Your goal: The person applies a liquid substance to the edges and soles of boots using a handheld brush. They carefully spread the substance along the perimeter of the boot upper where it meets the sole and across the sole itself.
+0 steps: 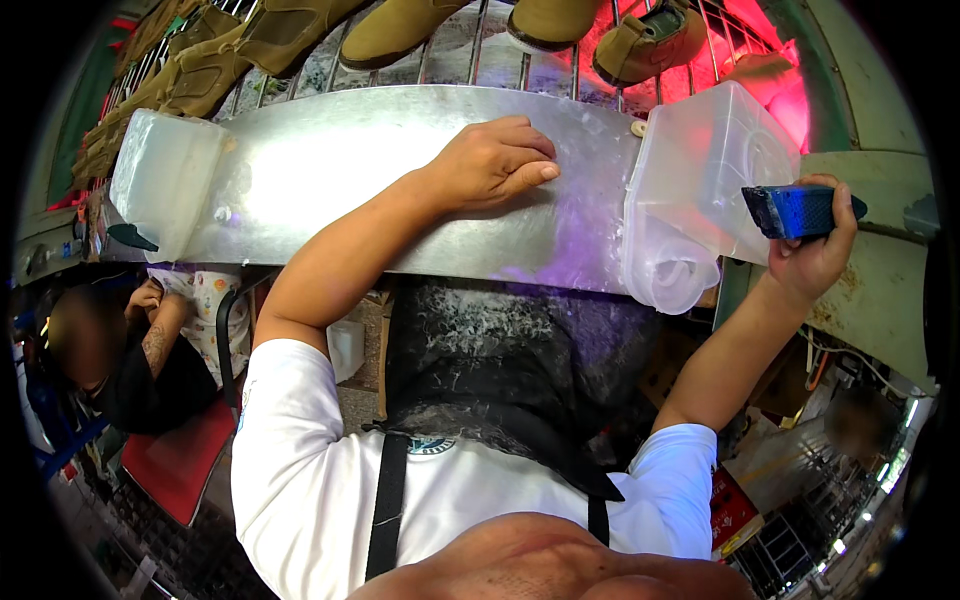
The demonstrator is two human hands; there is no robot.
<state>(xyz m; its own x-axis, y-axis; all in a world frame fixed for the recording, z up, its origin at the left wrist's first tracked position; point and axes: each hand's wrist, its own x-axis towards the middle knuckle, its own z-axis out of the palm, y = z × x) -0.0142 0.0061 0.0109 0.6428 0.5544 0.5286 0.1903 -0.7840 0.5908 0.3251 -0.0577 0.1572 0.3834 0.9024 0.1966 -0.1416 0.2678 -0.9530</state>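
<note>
My left hand (495, 165) rests on the metal worktop (330, 175), its fingers curled in and nothing visible in them. Out to the right, my right hand (812, 252) is raised beside a clear plastic tub and closed around a blue block (805, 212). This block has a textured side and a dark, worn end; I cannot make out its exact kind. The translucent tub (690, 165) lies on its side at the worktop's right end, a rounded clear container (675, 275) at its near edge.
Tan boots (400, 30) line a metal-barred rack (475, 60) beyond the worktop, with red light at far right. Another translucent container (165, 180) stands at the left end. Lower left, a person (160, 335) sits by a red chair (180, 460). Another person (860, 420) is at far right.
</note>
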